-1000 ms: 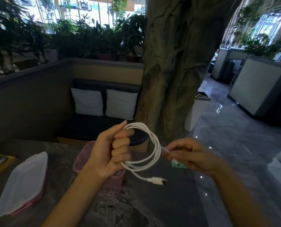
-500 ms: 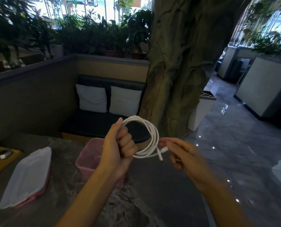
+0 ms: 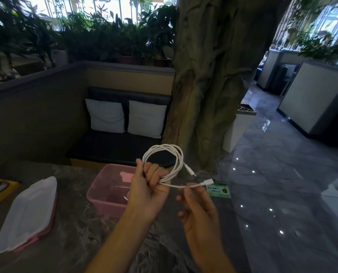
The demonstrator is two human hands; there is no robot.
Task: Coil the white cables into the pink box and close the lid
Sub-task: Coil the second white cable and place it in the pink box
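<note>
White cable (image 3: pixel 170 154) above pink box (image 3: pixel 105 196)

Count of items, head view

Hands: two, a left hand (image 3: pixel 147 191) and a right hand (image 3: pixel 198 207). White cable (image 3: pixel 165 154): one coil, with two connector ends (image 3: pixel 208 181) showing; a second cable inside the box cannot be confirmed. Pink box (image 3: pixel 109 201): one. Lid (image 3: pixel 27 213): one, translucent, lying on the table (image 3: pixel 81 237). White cushions (image 3: pixel 106 116): two, side by side on one dark bench (image 3: pixel 113 146). Green card (image 3: pixel 219 191): one. Tree trunk (image 3: pixel 213 75): one.
</note>
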